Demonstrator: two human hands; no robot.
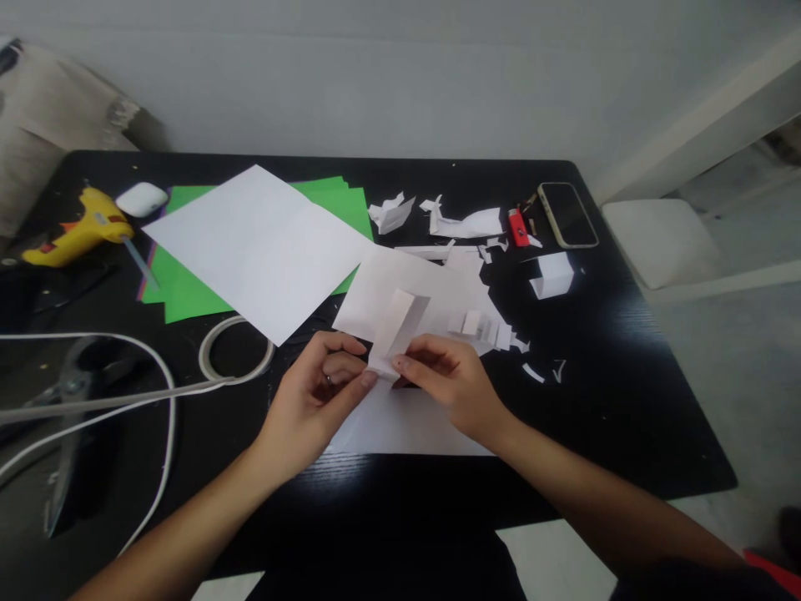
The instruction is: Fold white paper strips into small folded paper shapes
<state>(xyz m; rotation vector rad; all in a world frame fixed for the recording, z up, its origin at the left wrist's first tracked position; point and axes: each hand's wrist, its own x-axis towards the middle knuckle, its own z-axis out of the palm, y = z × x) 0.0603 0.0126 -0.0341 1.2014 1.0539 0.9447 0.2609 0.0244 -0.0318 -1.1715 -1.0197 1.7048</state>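
Note:
Both my hands meet over the black table point(626, 376) and pinch one small folded white paper piece point(400, 330). My left hand point(319, 396) grips its lower left edge with thumb and fingers closed. My right hand point(447, 380) pinches its lower right side. The folded piece stands up a little from the fingers. Under the hands lie flat white sheets point(406, 421), and a few folded white paper bits point(481, 325) sit just right of the piece.
A large white sheet point(263, 246) lies over green paper point(188, 288). A yellow glue gun point(81, 225), a white case point(142, 199), a tape ring point(234, 351) and white cable point(125, 392) are left. Paper scraps point(463, 221), a red lighter point(517, 227), a phone point(567, 214) are behind.

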